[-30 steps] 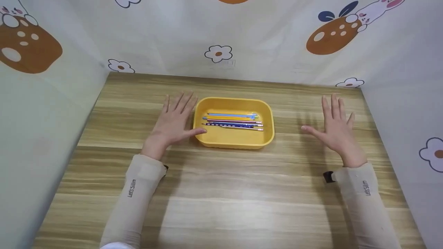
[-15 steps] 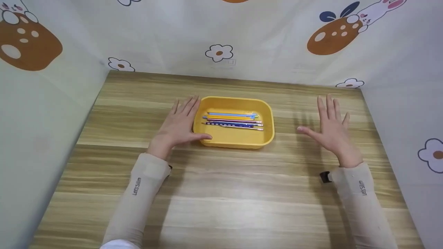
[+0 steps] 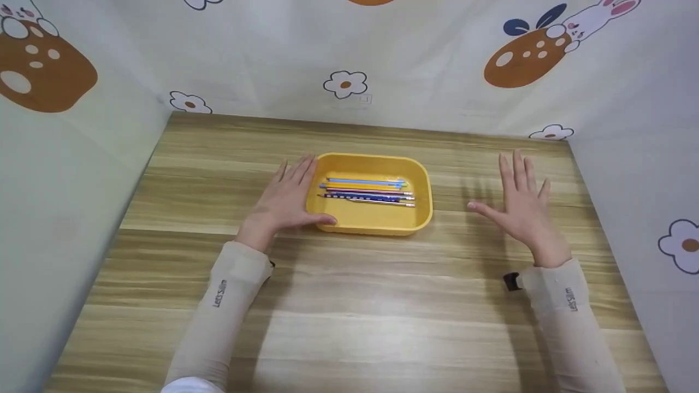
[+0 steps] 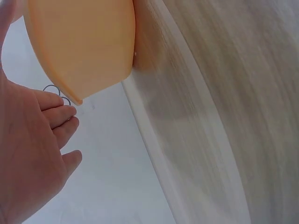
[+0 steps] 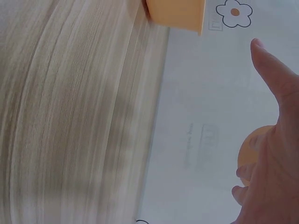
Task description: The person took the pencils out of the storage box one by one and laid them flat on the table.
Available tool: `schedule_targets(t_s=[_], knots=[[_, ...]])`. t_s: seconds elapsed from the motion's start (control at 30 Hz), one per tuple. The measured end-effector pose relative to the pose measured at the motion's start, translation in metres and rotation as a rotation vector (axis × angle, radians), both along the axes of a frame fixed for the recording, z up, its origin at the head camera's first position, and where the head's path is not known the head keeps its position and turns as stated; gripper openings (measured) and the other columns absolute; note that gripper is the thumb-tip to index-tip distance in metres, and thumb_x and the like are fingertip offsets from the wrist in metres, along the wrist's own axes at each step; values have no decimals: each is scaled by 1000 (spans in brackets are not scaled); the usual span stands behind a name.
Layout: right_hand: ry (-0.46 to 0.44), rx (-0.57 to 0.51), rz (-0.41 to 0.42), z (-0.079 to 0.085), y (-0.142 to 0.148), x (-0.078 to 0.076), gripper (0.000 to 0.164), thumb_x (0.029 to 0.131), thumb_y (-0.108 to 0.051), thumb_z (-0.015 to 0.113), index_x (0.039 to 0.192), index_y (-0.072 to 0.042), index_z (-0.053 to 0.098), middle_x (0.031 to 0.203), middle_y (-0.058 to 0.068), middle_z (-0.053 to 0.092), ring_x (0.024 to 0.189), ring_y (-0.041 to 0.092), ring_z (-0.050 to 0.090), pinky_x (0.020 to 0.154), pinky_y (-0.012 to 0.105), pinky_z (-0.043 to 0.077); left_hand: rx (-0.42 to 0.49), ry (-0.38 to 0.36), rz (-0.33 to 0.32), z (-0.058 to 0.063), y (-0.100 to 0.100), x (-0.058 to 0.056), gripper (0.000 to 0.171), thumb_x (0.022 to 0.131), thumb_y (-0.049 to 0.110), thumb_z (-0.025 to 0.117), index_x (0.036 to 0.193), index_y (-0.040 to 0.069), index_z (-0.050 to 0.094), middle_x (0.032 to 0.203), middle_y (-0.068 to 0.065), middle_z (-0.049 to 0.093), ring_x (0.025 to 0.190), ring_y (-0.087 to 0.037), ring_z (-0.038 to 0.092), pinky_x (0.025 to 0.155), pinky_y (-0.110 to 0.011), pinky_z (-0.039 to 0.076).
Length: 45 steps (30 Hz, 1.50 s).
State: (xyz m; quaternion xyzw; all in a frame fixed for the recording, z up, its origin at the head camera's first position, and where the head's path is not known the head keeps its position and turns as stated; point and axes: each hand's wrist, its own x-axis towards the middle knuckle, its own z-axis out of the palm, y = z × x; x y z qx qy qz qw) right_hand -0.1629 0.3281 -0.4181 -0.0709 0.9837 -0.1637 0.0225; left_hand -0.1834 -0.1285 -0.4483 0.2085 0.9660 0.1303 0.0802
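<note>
The yellow tub sits near the middle of the desk, toward its far edge, with several pencils lying side by side in it, lengthwise. The left hand is at the tub's left end, grip spread, thumb over the near-left corner; whether it touches, I cannot tell. The right hand, grip also spread, hangs well apart from the tub, holding nothing.

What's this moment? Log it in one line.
left grip: at left end of yellow rounded-rectangular plastic tray, contact unclear; right grip: apart from tray, empty; slim multicoloured pencils: lying inside tray
</note>
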Motion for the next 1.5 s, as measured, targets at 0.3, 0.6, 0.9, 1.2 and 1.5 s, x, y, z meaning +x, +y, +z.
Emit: schedule_targets(t_s=[0.3,0.6,0.9,1.2,1.5], knots=[[-1,-9,11,1,-4,3,113,86,-68,61,161,-20,-9,167,8,-22,154,36,-20,110,78,-18,33,-41,22,-2,2,1,124,77,80,60,161,6,4,170,-11,6,158,-27,6,129,-49,-1],[28,-27,41,2,-10,3,112,87,-65,63,161,-19,-7,167,11,-19,154,38,-17,110,78,-17,36,-56,31,-1,2,2,126,76,81,60,161,7,2,170,-9,3,158,-26,3,129,-49,-2],[29,-24,45,3,-16,4,114,86,-66,63,161,-19,-7,166,7,-21,154,35,-18,111,77,-17,32,-55,16,-1,2,1,132,72,82,64,161,8,1,170,-8,2,158,-25,4,130,-49,1],[36,-55,71,3,-21,0,119,82,-64,70,161,-20,-7,168,8,-17,155,37,-13,112,78,-14,9,-33,0,0,3,-2,134,69,86,61,161,7,5,170,-7,6,158,-23,8,130,-46,2],[43,-90,101,2,-31,-3,122,78,-61,76,162,-19,-3,169,15,-7,156,39,-9,115,76,-9,-21,-34,-14,1,2,-2,135,68,90,57,161,7,5,170,-7,7,158,-22,7,130,-46,4]])
